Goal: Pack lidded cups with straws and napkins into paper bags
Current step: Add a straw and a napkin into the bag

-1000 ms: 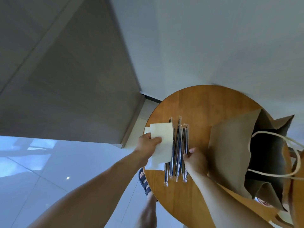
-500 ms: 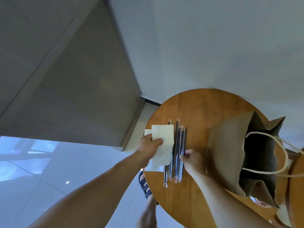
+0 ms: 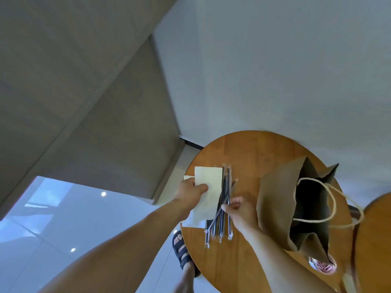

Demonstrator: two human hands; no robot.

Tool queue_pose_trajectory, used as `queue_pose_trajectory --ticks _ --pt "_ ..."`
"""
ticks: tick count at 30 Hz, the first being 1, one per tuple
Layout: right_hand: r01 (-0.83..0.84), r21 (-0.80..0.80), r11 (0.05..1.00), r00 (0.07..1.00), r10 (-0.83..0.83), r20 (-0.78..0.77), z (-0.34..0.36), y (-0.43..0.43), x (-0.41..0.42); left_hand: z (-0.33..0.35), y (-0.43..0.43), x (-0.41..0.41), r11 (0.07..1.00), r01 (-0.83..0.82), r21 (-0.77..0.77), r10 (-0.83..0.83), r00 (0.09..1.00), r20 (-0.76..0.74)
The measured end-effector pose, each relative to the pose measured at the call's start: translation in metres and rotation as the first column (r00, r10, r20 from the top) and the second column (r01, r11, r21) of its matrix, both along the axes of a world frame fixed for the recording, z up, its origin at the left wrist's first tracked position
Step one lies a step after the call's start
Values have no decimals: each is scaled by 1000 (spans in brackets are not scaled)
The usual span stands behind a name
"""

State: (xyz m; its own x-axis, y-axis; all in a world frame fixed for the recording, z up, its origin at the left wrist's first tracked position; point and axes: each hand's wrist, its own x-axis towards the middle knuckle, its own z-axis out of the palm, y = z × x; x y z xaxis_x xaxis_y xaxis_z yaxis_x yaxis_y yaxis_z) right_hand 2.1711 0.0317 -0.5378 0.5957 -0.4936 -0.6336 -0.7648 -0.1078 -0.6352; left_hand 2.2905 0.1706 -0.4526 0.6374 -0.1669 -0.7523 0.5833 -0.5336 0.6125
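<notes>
On the round wooden table (image 3: 249, 153) lie several dark straws (image 3: 224, 210) in clear wrappers. My left hand (image 3: 190, 192) grips a pale napkin (image 3: 208, 187) just left of the straws, above more napkins (image 3: 191, 220) at the table's left edge. My right hand (image 3: 241, 210) pinches one wrapped straw near its middle and tilts it off the row. An open brown paper bag (image 3: 277, 199) with cord handles stands to the right, its inside dark. A lidded cup (image 3: 321, 266) peeks out behind the bag's lower corner.
A second wooden tabletop (image 3: 374, 240) edges in at the right. White wall rises behind the table and a grey panel stands at the left. Glossy tiled floor and my sandalled foot (image 3: 183, 250) show below the table's left rim.
My right hand has lifted one straw out of the row, so it now lies slanted across the others. The napkin in my left hand stays about where it was.
</notes>
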Motion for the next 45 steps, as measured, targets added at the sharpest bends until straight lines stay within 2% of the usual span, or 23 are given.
queue_pose_trajectory --ticks 5,9,12,18,25,29,32,36,42,45 --pt "-9 6 1000 999 9 36 17 -1 0 6 0 0 1000 4 -3 -4 1000 11" --pt "10 17 1000 973 -14 231 56 1 13 22 -6 6 999 -21 -31 22 998 53" --pt "-48 -14 999 950 50 307 93 0 25 47 -18 13 994 -16 -112 28 994 105" --pt "-149 -100 984 909 176 378 146 -10 39 101 -43 20 970 29 -241 15 983 181" --pt "-136 -99 986 886 165 433 187 -25 37 137 -53 14 933 98 -346 -8 968 250" --pt "-64 -238 969 874 169 456 214 -38 32 157 -63 13 915 78 -397 30 965 260" --pt "78 -277 958 850 81 520 240 -59 31 177 -73 16 904 126 -408 20 943 333" --pt "25 -217 976 816 106 568 277 -83 28 203 -96 11 850 246 -466 -71 930 361" --pt "78 -243 967 799 85 595 299 -107 12 229 -128 -9 803 373 -465 -156 884 440" --pt "84 -315 945 807 121 578 307 -119 4 236 -140 -15 798 416 -437 -195 863 466"
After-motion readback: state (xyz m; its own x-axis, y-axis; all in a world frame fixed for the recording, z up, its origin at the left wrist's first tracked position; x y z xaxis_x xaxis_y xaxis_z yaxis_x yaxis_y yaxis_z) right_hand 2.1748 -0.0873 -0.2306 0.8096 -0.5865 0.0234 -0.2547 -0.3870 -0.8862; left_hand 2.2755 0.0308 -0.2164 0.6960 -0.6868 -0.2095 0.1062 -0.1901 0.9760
